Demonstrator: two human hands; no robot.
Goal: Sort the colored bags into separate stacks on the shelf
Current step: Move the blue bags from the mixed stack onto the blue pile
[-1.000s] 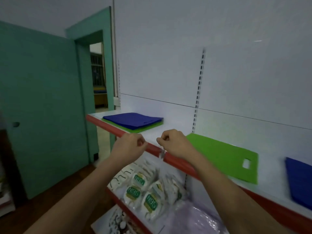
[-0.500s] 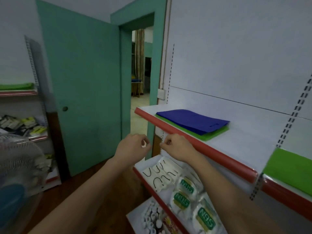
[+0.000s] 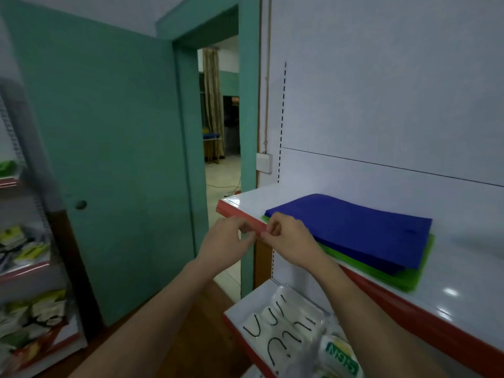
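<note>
A blue bag (image 3: 354, 227) lies flat on top of a green bag (image 3: 403, 279) at the left end of the white shelf (image 3: 469, 274), which has a red front edge. My left hand (image 3: 226, 242) and my right hand (image 3: 290, 241) hover side by side in front of that edge, fingertips almost meeting. Both have curled fingers, and I see nothing held in either. My right hand covers the near left corner of the stack; whether it touches the bags is unclear.
A green door (image 3: 109, 159) stands open beside a doorway (image 3: 221, 137) left of the shelf. A lower shelf (image 3: 231, 315) carries packs of masks (image 3: 286, 326). Another rack with packets (image 3: 27, 255) stands at the far left. A white switch box (image 3: 264, 162) sits on the wall.
The view swung left along the shelf and both hands travelled with it to the blue-on-green stack. The single green bag and second blue bag at the right left the view.
</note>
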